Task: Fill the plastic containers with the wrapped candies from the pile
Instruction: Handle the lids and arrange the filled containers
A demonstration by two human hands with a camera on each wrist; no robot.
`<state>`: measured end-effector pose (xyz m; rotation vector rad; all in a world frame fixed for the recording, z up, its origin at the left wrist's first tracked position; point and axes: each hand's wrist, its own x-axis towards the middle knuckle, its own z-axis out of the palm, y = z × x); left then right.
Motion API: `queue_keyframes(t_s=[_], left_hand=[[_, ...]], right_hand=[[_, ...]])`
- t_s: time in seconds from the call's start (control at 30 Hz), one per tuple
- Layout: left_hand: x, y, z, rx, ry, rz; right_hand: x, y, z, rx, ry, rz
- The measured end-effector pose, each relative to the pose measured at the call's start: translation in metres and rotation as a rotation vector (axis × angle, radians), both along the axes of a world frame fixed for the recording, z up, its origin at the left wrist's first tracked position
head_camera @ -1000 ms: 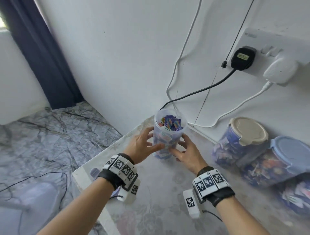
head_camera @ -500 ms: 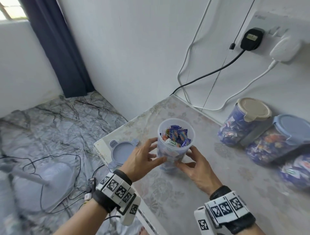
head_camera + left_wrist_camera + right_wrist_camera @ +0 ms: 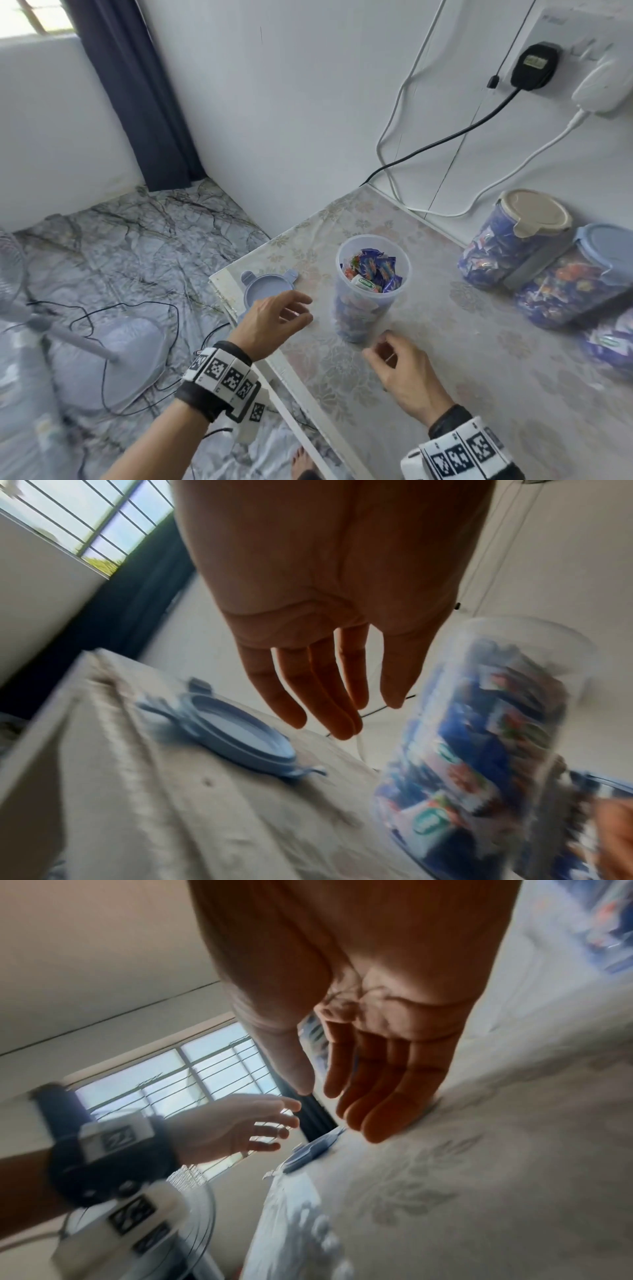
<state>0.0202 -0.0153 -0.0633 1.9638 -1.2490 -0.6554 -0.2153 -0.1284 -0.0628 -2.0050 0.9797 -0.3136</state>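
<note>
Plastic container (image 3: 371,284) upright mid-bench, nearly full of candies (image 3: 373,270), lid (image 3: 265,291) off beside it. My left hand (image 3: 274,322) & right hand (image 3: 404,373) flank it, fingers relaxed, holding nothing. Two containers (image 3: 544,253) by wall lidded, full; est. capping left, pile not in view.

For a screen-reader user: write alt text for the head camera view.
An open clear plastic container filled with wrapped candies stands on a floral-patterned table, with the left hand and right hand near it, touching nothing. A pale blue round lid lies at the table's left edge; two lidded candy jars stand by the wall.
</note>
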Motion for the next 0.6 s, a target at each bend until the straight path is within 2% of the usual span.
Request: queue_keyframes(t_s=[0.1,0.2,0.3,0.47,0.6], left_hand=[[0.023,0.019,-0.001,-0.003,-0.031,0.126],[0.048,0.026,-0.003,-0.010,-0.128,0.226],[0.075,0.020,-0.008,0.018,-0.227,0.271],[0.104,0.001,-0.019,0.236,-0.302,0.299],[0.109,-0.007,-0.021,0.259,-0.269,0.301]], right_hand=[[0.014,0.023,0.001,-0.025,0.042,0.277],[0.047,0.031,-0.001,-0.061,-0.001,0.365],[0.085,0.030,-0.007,-0.113,0.050,0.360],[0.133,0.022,-0.013,-0.093,0.193,0.239],[0.153,0.021,-0.019,-0.085,0.249,0.168]])
